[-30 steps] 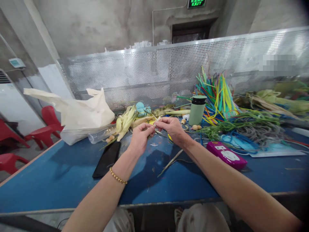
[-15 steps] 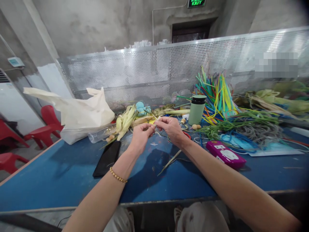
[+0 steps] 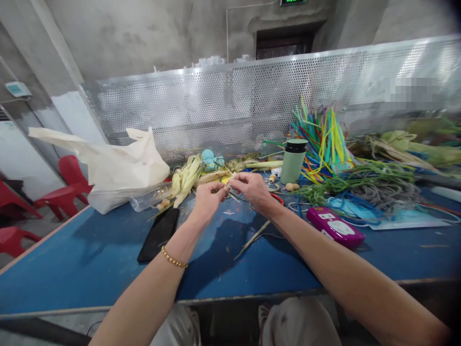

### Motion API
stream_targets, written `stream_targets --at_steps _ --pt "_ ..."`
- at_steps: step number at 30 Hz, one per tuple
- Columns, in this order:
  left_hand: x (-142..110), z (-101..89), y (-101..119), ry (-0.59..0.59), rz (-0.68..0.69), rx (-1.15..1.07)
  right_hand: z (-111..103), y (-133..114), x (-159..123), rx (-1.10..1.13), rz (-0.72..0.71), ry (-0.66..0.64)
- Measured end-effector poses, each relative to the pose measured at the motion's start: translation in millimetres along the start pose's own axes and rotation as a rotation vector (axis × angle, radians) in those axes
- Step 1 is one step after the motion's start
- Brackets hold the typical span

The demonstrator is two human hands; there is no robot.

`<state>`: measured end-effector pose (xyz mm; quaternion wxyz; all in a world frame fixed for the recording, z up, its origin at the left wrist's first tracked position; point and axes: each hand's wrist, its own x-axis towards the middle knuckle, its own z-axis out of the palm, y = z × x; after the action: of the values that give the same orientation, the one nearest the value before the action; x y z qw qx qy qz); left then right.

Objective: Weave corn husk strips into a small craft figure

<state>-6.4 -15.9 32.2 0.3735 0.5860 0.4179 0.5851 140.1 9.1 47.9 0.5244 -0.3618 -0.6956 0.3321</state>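
My left hand [image 3: 209, 201] and my right hand [image 3: 254, 192] meet above the middle of the table, fingertips pinched close together. Between them is a thin pale strip [image 3: 233, 169] that looks like corn husk; the fingers hide much of it. Pale green corn husks [image 3: 189, 179] lie in a bunch beyond my left hand, near some light blue balls [image 3: 212, 161]. Below my right hand, a loose dry husk strip [image 3: 254, 238] rests on the blue table [image 3: 118, 278].
To the left are a white plastic bag [image 3: 122, 166], a clear bottle [image 3: 144, 199] and a black phone [image 3: 158, 236]. A green tumbler [image 3: 293, 163], colourful pipe cleaners [image 3: 329, 139], green cords [image 3: 345, 182] and a purple box [image 3: 336, 228] stand or lie to the right. A perforated metal panel [image 3: 201, 110] borders the back.
The view has shifted slightly. Both hands stay pinched together at nearly the same spot, with only small movements of the fingers.
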Motion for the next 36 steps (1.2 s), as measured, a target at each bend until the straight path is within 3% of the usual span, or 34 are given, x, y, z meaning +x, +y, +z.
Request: stream_targets --at_steps 3,6,10,12,15,17,22,26,32,33,36 --pt "0 -1.0 0 0.003 0.007 -0.014 0 0 1 -0.022 -0.029 -0.007" --pt "3 -4.1 1 0.004 -0.006 -0.162 -11 -4 6 -0.016 -0.066 -0.034" --pt "9 -11.4 0 0.062 -0.061 -0.345 -51 -13 14 -0.063 -0.118 0.24" --pt "11 -13.7 -2 0.074 -0.077 -0.381 -74 -16 14 -0.212 -0.104 0.3" --pt "12 -14.4 -5 0.082 -0.064 -0.368 -93 -15 12 -0.59 -0.024 0.03" --pt "12 -13.9 -7 0.094 -0.046 -0.344 -91 -9 14 -0.858 0.001 -0.131" --pt "12 -13.1 -9 0.115 -0.055 -0.321 -59 12 27 -1.301 0.292 -0.21" --pt "12 -13.6 -11 0.115 -0.078 -0.301 -45 29 34 -1.201 0.421 -0.259" --pt "12 -15.7 -10 0.104 -0.138 -0.252 -60 36 30 -0.995 0.376 -0.305" --pt "12 -16.0 -10 0.102 -0.147 -0.259 -63 33 29 -0.885 0.346 -0.306" --pt "12 -16.6 -7 0.066 -0.153 -0.307 -67 22 23 -0.272 0.309 -0.268"
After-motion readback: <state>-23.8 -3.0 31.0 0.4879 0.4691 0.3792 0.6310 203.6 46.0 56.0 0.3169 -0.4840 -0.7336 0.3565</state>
